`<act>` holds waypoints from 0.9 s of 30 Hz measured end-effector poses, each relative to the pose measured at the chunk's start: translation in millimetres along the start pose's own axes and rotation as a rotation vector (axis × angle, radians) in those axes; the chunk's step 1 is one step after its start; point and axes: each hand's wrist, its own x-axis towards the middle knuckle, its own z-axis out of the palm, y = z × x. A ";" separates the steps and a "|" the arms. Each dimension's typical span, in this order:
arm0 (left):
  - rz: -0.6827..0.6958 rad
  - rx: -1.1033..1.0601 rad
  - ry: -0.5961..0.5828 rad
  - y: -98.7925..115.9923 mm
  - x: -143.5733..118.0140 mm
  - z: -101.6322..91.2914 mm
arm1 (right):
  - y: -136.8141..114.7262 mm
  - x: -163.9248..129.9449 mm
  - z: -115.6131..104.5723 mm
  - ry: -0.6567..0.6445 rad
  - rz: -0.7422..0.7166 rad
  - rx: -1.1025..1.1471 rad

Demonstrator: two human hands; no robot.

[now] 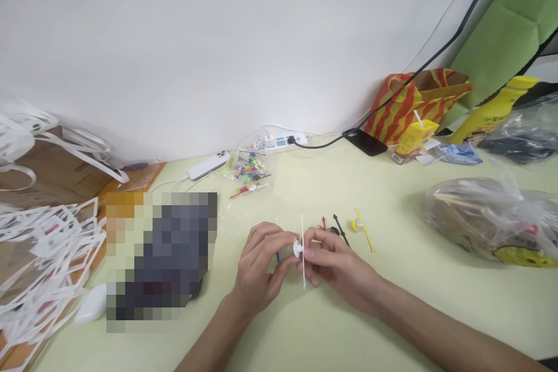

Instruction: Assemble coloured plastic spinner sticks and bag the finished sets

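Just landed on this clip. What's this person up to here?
A person is handling a small white part above a pale green table. The left hand holds a round white piece, and the right hand pinches a thin white strip right beside it; whether the two are joined is unclear. Beyond the right hand lie a partly hidden red arrow, a black arrow and a yellow piece. Farther back is a clear bag of small coloured parts.

White pointer (298, 249), pale green table (305, 334)
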 end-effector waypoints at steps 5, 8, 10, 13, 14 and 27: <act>0.022 0.002 0.005 0.3 1.8 -0.5 | -0.1 0.5 -0.4 -0.013 0.011 0.000; 0.031 -0.003 0.010 0.6 2.8 -0.5 | 0.5 0.8 -1.1 -0.022 0.017 0.010; 0.034 -0.007 0.012 0.7 2.9 -0.5 | 1.0 1.0 -1.5 -0.029 0.031 0.022; 0.044 -0.008 0.013 0.9 2.5 -0.4 | 3.1 1.6 -2.2 -0.059 0.062 0.027; 0.043 -0.007 0.012 1.0 2.4 -0.3 | 4.3 1.7 -2.5 -0.077 0.070 0.029; -0.069 -0.081 -0.058 2.6 -2.0 -0.9 | 18.7 3.4 -7.4 -0.174 0.118 -0.013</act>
